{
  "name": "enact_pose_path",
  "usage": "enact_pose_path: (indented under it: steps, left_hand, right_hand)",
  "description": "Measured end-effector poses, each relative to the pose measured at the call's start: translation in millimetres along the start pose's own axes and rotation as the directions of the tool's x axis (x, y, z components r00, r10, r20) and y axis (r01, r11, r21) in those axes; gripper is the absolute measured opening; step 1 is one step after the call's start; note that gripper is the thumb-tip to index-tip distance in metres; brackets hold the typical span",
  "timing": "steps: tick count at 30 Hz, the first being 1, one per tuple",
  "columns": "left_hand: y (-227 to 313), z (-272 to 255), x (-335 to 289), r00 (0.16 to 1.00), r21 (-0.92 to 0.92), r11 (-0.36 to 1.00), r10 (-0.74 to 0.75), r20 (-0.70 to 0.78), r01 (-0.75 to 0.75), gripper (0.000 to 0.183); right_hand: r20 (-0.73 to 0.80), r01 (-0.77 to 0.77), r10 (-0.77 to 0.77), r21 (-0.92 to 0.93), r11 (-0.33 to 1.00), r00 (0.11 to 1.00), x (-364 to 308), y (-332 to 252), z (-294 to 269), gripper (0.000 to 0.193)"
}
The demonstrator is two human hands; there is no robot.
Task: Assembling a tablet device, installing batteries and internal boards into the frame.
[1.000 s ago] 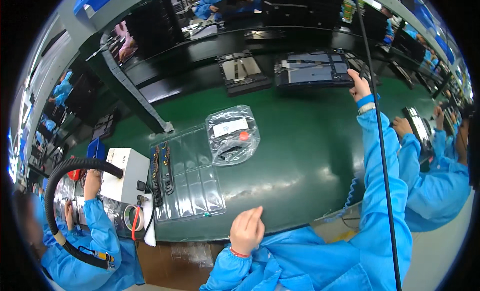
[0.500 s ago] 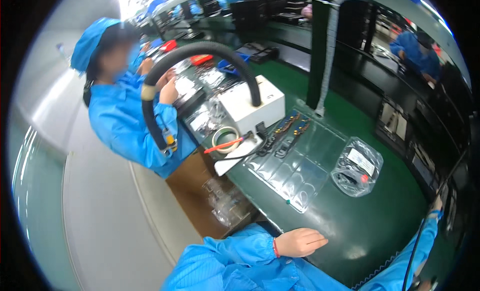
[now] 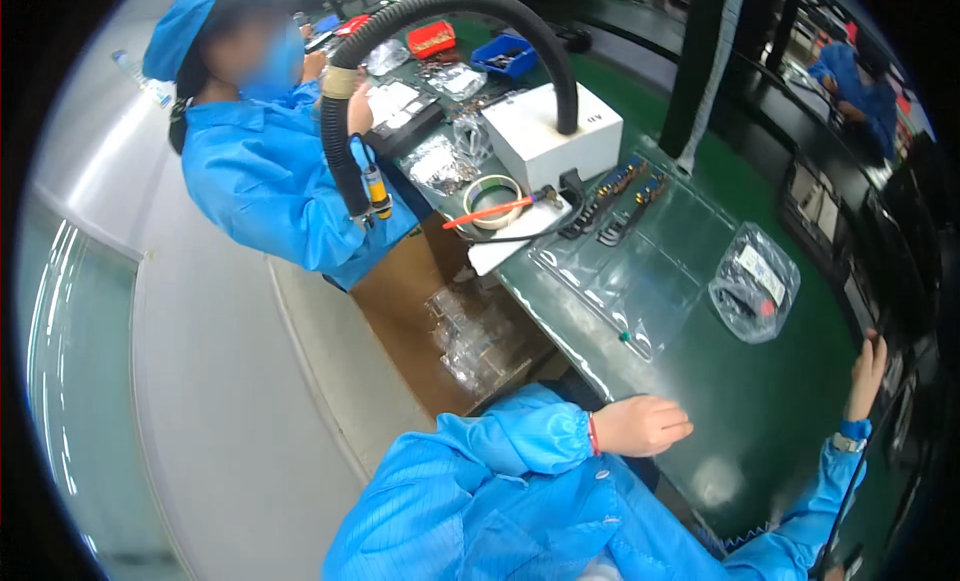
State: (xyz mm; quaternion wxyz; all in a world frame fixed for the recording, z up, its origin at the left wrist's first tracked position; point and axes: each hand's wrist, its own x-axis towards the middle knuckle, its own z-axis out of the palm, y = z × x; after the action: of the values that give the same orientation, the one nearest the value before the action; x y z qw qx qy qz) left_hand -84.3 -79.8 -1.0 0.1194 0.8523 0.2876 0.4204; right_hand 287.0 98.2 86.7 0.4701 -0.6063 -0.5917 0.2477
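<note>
My left hand (image 3: 642, 426) rests at the near edge of the green table (image 3: 690, 401), its fingers curled together and nothing visible in them. Far to the right, my right hand (image 3: 866, 376) is raised with fingers stretched toward the dark equipment (image 3: 850, 311) along the table's right side; whether it touches this is unclear. Beyond my left hand lies a clear plastic tray sheet (image 3: 650, 271) with thin dark strip parts (image 3: 622, 221) at its far end. To its right sits a clear bag (image 3: 755, 283) holding dark parts, a white label and a red spot.
A white box (image 3: 555, 146) carries a black flexible hose (image 3: 450, 1) arching left. Beside it lie a tape roll (image 3: 493, 202) and an orange-handled tool (image 3: 485, 214). A co-worker in blue (image 3: 260, 181) sits left. An open carton (image 3: 400, 291) with clear plastic packaging stands below the table edge.
The view has shifted, so the table's things appear higher and further right. My left hand's fingers have curled in more. My right hand has come more into sight, fingers up.
</note>
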Motion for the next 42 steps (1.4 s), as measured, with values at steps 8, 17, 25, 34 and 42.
enact_pose_path:
  steps: [8,17,25,34,42]
  left_hand:
    - [-8.6,-49.6,2.9,0.980,0.165,0.985,-0.009,-0.199,0.042,0.025]
    - [-156.6,-141.3,96.8,0.859,0.457,0.730,-0.469,-0.206,0.508,0.012]
    - [-200.8,-139.3,94.5,0.879,0.633,0.645,-0.460,-0.125,0.427,0.014]
    - [-0.7,-205.0,69.6,0.968,0.446,0.880,-0.056,-0.246,0.164,0.017]
    - [36.5,-252.7,70.4,0.954,0.568,0.821,0.125,-0.274,0.056,0.020]
  right_hand:
    - [0.447,0.503,-0.415,-0.093,0.860,0.793,-133.2,-161.8,101.7,0.017]
    - [0.463,0.502,-0.518,0.169,0.848,0.719,-111.6,-173.6,200.7,0.013]
    - [0.180,0.516,-0.516,0.054,0.855,0.837,-169.9,-113.1,181.5,0.017]
    - [0.025,0.445,-0.450,-0.208,0.871,0.892,-163.2,-68.8,157.4,0.018]
    - [0.305,0.500,-0.406,-0.375,0.780,0.861,-163.9,-83.5,171.0,0.023]
